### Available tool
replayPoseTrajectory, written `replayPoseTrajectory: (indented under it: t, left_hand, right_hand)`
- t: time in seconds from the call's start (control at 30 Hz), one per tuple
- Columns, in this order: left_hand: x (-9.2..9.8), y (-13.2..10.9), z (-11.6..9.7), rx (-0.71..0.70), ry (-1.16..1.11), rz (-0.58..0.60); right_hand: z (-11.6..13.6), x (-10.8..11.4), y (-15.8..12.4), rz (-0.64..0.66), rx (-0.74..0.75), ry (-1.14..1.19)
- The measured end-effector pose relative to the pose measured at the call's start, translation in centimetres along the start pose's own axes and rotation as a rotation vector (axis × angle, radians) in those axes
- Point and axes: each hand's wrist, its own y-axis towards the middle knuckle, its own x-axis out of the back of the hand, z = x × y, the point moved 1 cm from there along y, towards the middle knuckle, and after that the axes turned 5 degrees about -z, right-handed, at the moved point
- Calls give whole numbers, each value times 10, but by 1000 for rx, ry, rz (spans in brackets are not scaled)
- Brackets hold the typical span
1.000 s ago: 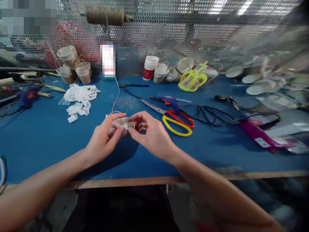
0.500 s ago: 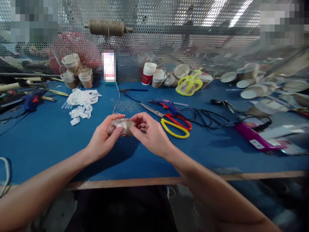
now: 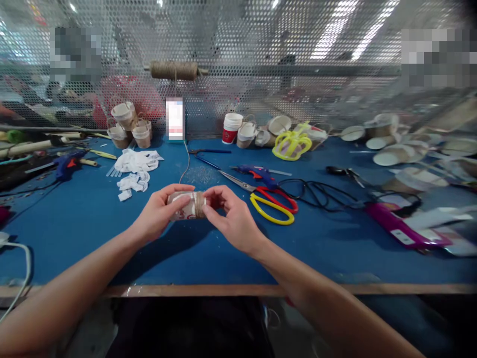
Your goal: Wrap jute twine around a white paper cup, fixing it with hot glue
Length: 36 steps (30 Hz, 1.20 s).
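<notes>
My left hand (image 3: 158, 214) grips a small paper cup (image 3: 184, 208) lying sideways above the blue table (image 3: 74, 219). Brown twine is wound around the cup's right end. My right hand (image 3: 233, 219) pinches that twine-wrapped end with fingers and thumb. A strand of twine (image 3: 185, 164) runs from the cup up to a twine spool (image 3: 174, 70) hung on the mesh wall.
Yellow and red scissors (image 3: 266, 199), a blue glue gun (image 3: 259, 173) and black cords (image 3: 320, 191) lie to the right. Paper scraps (image 3: 134, 166) and twine-wrapped cups (image 3: 128, 127) sit at the back left. More cups (image 3: 246, 130) and a yellow crown shape (image 3: 292, 141) are behind.
The view has tilted upward, so the table items sit lower in the picture. Both hands stay on the cup, which has turned slightly, with more twine showing at its right end.
</notes>
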Motion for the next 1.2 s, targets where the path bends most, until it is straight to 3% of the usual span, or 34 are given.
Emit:
replayPoseTrajectory:
  t: [0.13,0.33,0.43,0.53,0.6,0.73,0.93,1.03,1.2]
  left_hand:
    - [1,4,-1,144,-124,14]
    - [-1,4,2,64,-22,-70]
    - [0,3,5,-19,161,-63]
    - [0,2,6,-55,311,-19]
    - [-1,0,5,-90,430,-4]
    - [-2,-1,5,-175,654,6]
    - [-2,0,7,-208,729,20]
    - [-2,0,6,-183,701,14]
    - [-1,3,9,-179,646,12]
  right_hand:
    - [0,-4,-3,37,73,-51]
    - [-1,12,9,5,71,-175]
    - [0,40,29,-124,-29,-283]
    - [-5,77,52,-201,-153,-620]
    - [-17,98,65,-155,-296,-864]
    - [-53,120,76,-2,-522,-979]
    - [-84,122,85,69,-692,-916]
    - [-75,122,87,34,-673,-798]
    - [-39,114,73,-88,-510,-480]
